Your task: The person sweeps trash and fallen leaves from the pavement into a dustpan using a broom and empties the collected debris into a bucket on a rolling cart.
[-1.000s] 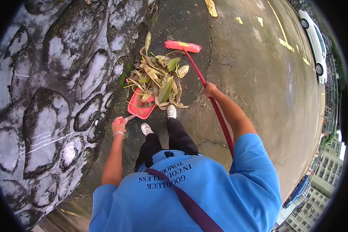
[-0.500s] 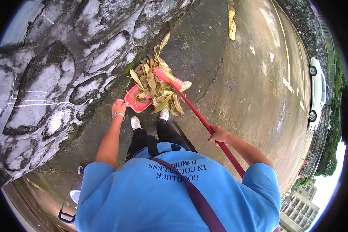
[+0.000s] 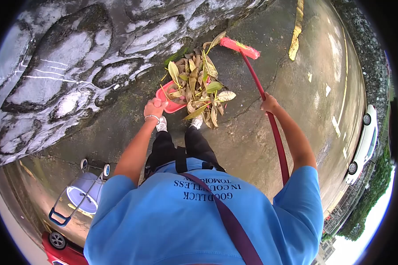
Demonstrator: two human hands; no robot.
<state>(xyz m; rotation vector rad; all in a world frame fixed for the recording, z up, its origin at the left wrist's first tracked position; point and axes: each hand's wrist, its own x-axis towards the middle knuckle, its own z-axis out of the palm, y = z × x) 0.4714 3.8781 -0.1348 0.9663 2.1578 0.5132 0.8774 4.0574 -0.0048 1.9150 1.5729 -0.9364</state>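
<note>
Head view: compared with half a second ago, the broom (image 3: 240, 47) has changed place most — its red head lay across the leaves (image 3: 199, 84) then, and now sits just beyond them, at the upper centre-right of the frame. The right hand (image 3: 269, 104), right of centre, has its fingers wrapped closed round the broom's handle. The left hand (image 3: 156, 107) is also closed, gripping the red dustpan (image 3: 177, 107) left of centre (the fist hides most of its handle). Leaves heap over the pan's right side and spill onto the ground (image 3: 252, 145), close to the shoes (image 3: 162, 124).

The view has turned, too: a wheeled cart (image 3: 86, 194) shows more fully at the lower left, and a red car (image 3: 62, 249) has appeared below it. A stone wall (image 3: 66, 53) fills the upper left, bounding the heap on that side; a white car (image 3: 365, 143) stands at the right edge.
</note>
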